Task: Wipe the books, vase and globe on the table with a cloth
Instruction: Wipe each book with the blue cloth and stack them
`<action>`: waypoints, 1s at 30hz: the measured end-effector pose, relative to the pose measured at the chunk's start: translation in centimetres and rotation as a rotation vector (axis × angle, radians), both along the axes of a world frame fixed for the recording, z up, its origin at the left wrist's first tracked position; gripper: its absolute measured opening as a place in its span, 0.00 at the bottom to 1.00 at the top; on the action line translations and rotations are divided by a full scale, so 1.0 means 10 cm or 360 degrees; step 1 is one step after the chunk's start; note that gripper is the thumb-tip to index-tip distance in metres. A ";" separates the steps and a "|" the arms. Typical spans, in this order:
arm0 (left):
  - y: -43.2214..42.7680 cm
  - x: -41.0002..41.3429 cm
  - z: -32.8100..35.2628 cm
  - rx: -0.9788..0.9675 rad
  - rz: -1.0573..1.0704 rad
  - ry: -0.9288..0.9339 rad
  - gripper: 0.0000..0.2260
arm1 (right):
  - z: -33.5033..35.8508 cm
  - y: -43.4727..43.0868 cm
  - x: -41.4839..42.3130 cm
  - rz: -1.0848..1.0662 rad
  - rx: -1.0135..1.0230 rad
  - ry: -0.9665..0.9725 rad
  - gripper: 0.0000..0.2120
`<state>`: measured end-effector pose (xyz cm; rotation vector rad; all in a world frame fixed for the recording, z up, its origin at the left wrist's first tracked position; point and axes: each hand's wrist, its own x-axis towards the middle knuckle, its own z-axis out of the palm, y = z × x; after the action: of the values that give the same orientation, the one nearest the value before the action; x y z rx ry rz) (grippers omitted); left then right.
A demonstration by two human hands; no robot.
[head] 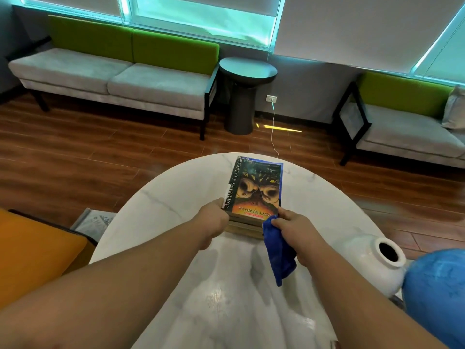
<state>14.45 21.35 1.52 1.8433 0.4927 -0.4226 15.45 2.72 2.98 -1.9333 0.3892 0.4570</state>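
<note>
Blue cloth (278,250) hung bunched from the right hand (294,222), pinched between thumb and fingers at the near right corner of the top book (254,187), most of the fabric dangling toward the worktop (176,197). The left hand (214,217) gripped the near left corner of that book, by the spine. It lay on a short stack of books (244,229) toward the far side of the round marble worktop. The white vase (372,263) stood off to the right beside the right forearm, and the blue globe (435,293) sat just beside the vase. Neither hand touched either one.

The step in hand looked to be the wipe of the top cover, only just beginning. To do it well, the loose tail would best be gathered into a flat pad under the fingers, so that the cloth and not the knuckles met the cover. The left hand's grip mattered, since a glossy paperback on a loose stack would probably slide under a push. Long strokes from the near edge to the far edge, then along the spine, would likely cover it cleanly. The right elbow wanted keeping in, clear of the vase.
</note>
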 end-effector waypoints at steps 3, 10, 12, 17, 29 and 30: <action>0.02 -0.01 0.03 0.0015 -0.0039 -0.0016 0.29 | 0.02 0.00 -0.02 0.0015 -0.0008 -0.0026 0.21; 0.07 -0.27 0.07 0.0073 0.0074 -0.0129 0.28 | 0.13 0.00 -0.39 -0.0155 0.0175 -0.0303 0.15; 0.06 -0.40 0.09 0.0050 0.0097 -0.0203 0.26 | 0.17 -0.06 -0.61 -0.0137 0.0227 -0.0270 0.12; -0.02 -0.79 0.04 0.0102 -0.0016 -0.0329 0.22 | 0.20 -0.40 -1.06 -0.0144 0.0254 -0.0105 0.08; -0.72 -1.42 -0.13 -0.0055 -0.0749 -0.0029 0.14 | 0.22 -1.27 -1.79 0.0023 -0.0339 0.0143 0.05; -0.79 -1.45 -0.14 -0.0064 -0.0809 0.0009 0.14 | 0.21 -1.35 -1.83 0.0075 -0.0441 0.0183 0.05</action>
<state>-0.08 13.50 0.11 1.9193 0.0087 -0.7713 -2.88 -10.78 5.04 -2.1940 0.5036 0.5715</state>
